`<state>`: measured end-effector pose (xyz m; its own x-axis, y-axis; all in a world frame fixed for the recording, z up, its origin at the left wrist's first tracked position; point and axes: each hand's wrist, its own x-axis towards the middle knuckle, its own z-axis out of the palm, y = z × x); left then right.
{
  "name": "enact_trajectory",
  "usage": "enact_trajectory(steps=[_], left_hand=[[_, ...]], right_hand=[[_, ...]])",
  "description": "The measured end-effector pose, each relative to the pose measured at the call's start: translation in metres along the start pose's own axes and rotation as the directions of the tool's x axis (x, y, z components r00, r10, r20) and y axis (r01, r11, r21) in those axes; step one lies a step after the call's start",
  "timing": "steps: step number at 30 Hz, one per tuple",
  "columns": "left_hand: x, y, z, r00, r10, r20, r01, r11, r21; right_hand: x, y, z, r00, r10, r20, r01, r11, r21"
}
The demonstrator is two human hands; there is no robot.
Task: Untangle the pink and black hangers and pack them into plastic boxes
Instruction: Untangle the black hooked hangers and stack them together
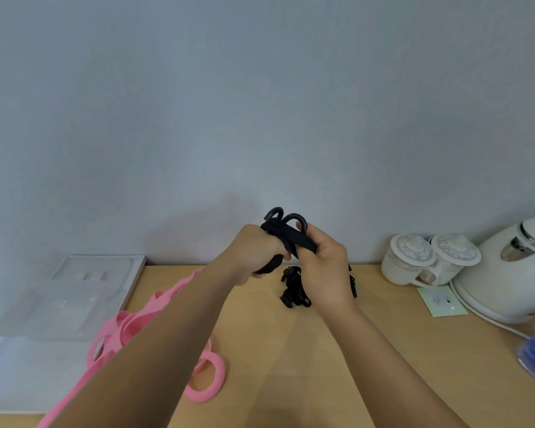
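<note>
1. The left hand (254, 254) is curled in a fist round the lower end of a bundle of black hangers (291, 234), held up off the wooden table (291, 350).
2. The right hand (325, 267) grips the same bundle from the other side (two hook loops stick up above both hands).
3. More black parts (294, 288) show below the right hand; whether they hang or lie on the table, I cannot tell.
4. The pink hangers (210, 378) lie under the left forearm.
5. Clear plastic boxes (74, 295) rest left of the left hand; lidded mugs (414, 257) and a white kettle (513, 273) stand right of the right hand.
</note>
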<state>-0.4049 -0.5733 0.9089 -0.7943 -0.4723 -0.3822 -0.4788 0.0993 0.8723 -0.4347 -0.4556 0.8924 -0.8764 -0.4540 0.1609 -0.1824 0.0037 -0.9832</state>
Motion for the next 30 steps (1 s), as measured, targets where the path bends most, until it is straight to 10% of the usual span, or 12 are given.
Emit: enact_trajectory(steps=[8,22,30], left_hand=[[-0.008,-0.005,-0.007,0.968,-0.104,0.227,0.114,0.993,-0.03],[-0.031,-0.017,-0.018,0.771,0.149,0.619,-0.117,0.989,-0.092],[-0.034,-0.021,-0.006,0.746,0.261,0.613,-0.154,0.963,-0.223]], right_hand=[[0.007,-0.001,-0.02,0.959,-0.14,0.247,0.248,0.839,-0.484],[0.012,-0.035,-0.038,0.876,-0.004,0.482,-0.002,1.0,0.011],[0.005,-0.007,-0.019,0.84,0.117,0.53,-0.417,0.764,0.492]])
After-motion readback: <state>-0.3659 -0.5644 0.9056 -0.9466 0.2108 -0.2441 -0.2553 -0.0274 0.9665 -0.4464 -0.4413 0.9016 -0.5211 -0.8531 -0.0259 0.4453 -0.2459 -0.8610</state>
